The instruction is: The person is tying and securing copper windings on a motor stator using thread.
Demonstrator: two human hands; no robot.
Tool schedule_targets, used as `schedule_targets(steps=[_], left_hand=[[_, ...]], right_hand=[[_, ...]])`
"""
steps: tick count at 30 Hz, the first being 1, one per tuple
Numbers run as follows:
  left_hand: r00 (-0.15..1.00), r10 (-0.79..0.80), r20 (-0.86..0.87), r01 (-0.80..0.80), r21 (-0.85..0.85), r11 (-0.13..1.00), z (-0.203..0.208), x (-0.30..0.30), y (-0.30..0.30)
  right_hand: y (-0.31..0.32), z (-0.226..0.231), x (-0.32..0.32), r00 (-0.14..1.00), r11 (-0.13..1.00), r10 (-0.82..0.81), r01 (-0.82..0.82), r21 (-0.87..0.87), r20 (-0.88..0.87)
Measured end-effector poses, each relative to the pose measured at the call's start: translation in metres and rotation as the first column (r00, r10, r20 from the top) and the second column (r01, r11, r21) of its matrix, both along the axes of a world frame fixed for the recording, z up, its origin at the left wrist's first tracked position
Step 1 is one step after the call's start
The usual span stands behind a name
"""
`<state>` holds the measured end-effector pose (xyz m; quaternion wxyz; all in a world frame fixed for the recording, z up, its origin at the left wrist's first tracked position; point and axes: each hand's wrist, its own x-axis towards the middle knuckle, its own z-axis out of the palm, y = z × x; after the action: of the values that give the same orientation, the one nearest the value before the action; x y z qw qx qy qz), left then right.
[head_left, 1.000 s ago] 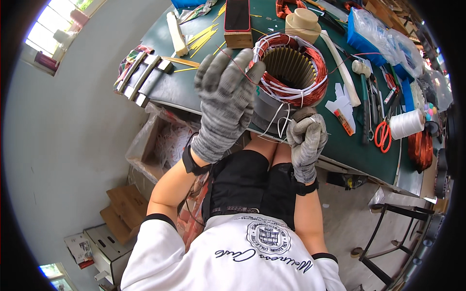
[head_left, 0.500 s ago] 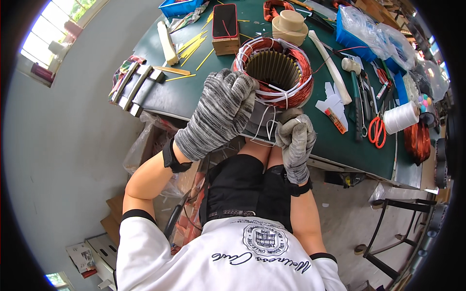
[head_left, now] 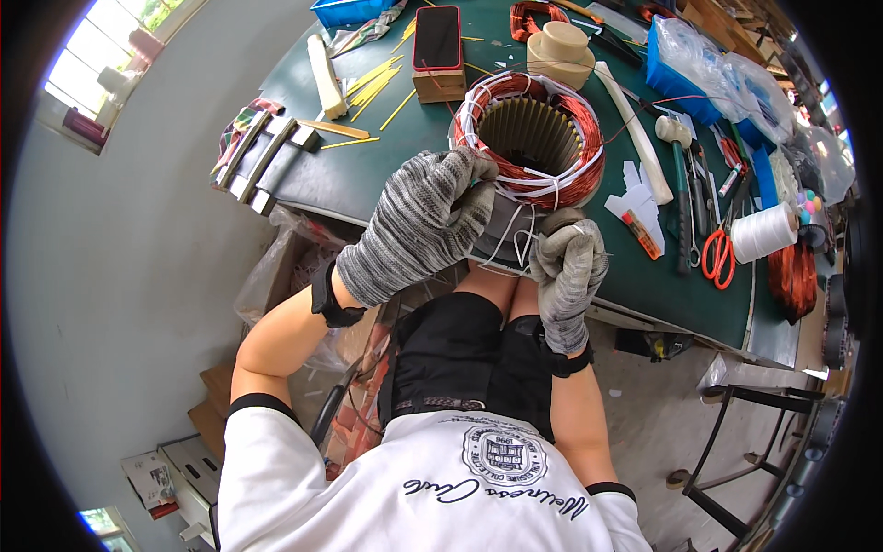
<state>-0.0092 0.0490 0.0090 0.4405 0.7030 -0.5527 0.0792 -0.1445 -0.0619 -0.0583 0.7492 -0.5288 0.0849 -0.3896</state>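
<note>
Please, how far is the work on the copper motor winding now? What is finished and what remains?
Done: the copper coils sit in the stator, and white cord already wraps part of its near rim. In hand: the left hand presses the near edge while the right hand grips the white cord below it. Left: the far rim shows mostly bare copper; its far side cannot be judged.

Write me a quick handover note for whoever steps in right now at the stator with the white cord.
Left hand: gloved, fingers closed on the near rim of the stator, at the copper winding.
Right hand: gloved, fisted around the white cord just below the stator's front edge.
The stator sits at the near edge of the green table, core opening facing up.
Done: white cord already loops over parts of the winding.
Left: how much of the ring remains unlaced cannot be told.
Nearby: orange scissors and a white cord spool to the right.
</note>
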Motion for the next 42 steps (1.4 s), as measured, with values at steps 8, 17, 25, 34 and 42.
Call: schedule_targets(steps=[8,17,25,34,42], left_hand=[[0.99,0.063,0.129,-0.059,-0.038,0.998,0.001,-0.012,0.007],[0.871,0.059,0.487,-0.112,0.08,0.99,-0.004,-0.039,0.018],[0.894,0.018,0.447,-0.111,0.183,0.977,0.007,-0.041,0.024],[0.872,0.031,0.489,-0.085,0.089,0.992,0.006,-0.032,0.02],[0.988,0.002,0.153,0.016,-0.118,0.993,0.001,0.026,0.001]], right_hand=[[0.006,0.018,0.005,0.972,0.976,-0.179,0.156,-0.153,-0.151],[0.006,0.025,0.013,0.986,0.88,-0.159,0.119,-0.46,-0.049],[0.007,0.027,0.015,0.993,0.905,-0.116,0.091,-0.416,-0.035],[0.008,0.033,0.013,0.978,0.952,-0.132,0.079,-0.295,-0.163],[0.005,0.01,-0.001,0.988,0.992,-0.124,0.12,-0.046,-0.09]])
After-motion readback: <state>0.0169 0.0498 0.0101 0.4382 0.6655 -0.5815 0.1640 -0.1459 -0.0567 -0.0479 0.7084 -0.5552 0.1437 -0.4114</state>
